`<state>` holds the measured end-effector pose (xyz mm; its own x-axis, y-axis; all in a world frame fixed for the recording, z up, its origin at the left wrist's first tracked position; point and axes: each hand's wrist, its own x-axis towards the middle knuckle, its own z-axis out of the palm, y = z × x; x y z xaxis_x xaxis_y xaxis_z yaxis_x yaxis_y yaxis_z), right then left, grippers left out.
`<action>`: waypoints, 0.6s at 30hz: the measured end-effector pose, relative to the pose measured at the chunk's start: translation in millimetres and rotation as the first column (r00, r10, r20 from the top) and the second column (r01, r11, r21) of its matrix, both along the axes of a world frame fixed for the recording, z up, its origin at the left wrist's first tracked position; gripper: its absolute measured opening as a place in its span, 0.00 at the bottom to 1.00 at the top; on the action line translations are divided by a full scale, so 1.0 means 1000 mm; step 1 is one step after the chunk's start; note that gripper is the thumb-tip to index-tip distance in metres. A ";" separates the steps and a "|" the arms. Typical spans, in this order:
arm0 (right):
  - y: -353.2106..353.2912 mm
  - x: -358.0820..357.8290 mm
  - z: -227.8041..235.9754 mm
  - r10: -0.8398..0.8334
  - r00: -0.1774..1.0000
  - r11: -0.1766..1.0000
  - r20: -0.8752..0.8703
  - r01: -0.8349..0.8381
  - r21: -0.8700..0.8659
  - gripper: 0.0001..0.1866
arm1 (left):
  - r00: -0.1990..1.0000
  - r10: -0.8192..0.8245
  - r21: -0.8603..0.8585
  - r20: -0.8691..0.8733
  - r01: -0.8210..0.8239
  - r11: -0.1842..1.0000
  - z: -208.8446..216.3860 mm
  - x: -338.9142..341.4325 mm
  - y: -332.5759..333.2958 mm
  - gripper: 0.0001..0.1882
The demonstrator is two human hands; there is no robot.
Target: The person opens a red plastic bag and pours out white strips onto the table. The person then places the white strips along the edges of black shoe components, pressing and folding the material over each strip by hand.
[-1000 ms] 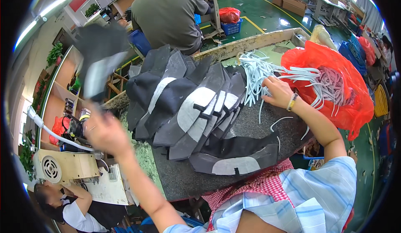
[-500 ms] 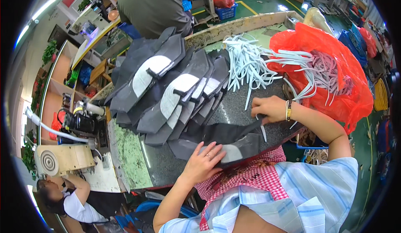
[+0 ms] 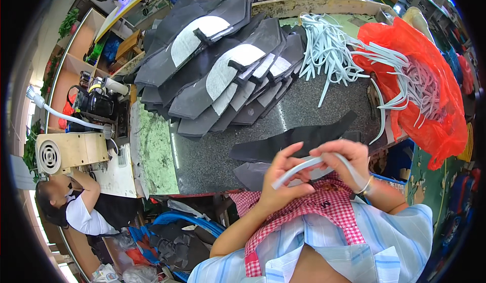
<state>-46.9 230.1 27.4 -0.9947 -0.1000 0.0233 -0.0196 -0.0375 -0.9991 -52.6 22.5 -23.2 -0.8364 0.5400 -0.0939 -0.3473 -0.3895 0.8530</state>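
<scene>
Right hand (image 3: 349, 157) has been drawn nearer left hand (image 3: 276, 175); strip (image 3: 296, 172) is pinched in right grip, over dark piece (image 3: 293, 139), apparently unattached; left grip cannot be told; loose strips (image 3: 329, 50) remain heaped.

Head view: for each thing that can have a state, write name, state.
Pale strip: bent, held
Left hand: spread open
Right hand: closed on strip
Red bag: open, strips inside
Strip heap: loose, tangled
Dark stack: overlapping pieces
Separate dark piece: apart from stack
</scene>
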 end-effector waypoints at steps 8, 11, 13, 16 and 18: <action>-0.002 0.005 -0.023 0.078 0.996 0.926 0.042 -0.088 0.367 0.10 | 0.938 0.346 -0.432 0.001 -0.311 0.847 0.015 -0.004 -0.047 0.06; -0.003 0.002 -0.028 0.180 0.975 0.773 -0.126 -0.061 0.632 0.08 | 0.938 0.338 -0.575 -0.075 -0.318 0.754 0.000 -0.008 -0.065 0.05; -0.005 0.000 -0.031 0.147 0.983 0.772 -0.113 -0.043 0.634 0.07 | 0.952 0.299 -0.613 0.061 -0.201 0.764 -0.007 -0.011 -0.072 0.04; -0.006 -0.003 -0.031 0.096 0.995 0.771 -0.021 -0.060 0.634 0.07 | 0.948 0.299 -0.551 0.110 -0.193 0.812 -0.011 -0.015 -0.074 0.05; -0.007 -0.005 -0.029 0.069 0.995 0.762 0.070 -0.097 0.640 0.08 | 0.948 0.290 -0.550 0.129 -0.176 0.817 -0.011 -0.017 -0.071 0.05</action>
<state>-52.3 223.6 -1.8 -0.9805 -0.1593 -0.1154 -0.0067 0.6133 -0.7898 -69.4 -48.8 -34.1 -0.8631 0.1514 -0.4819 -0.4866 0.0063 0.8736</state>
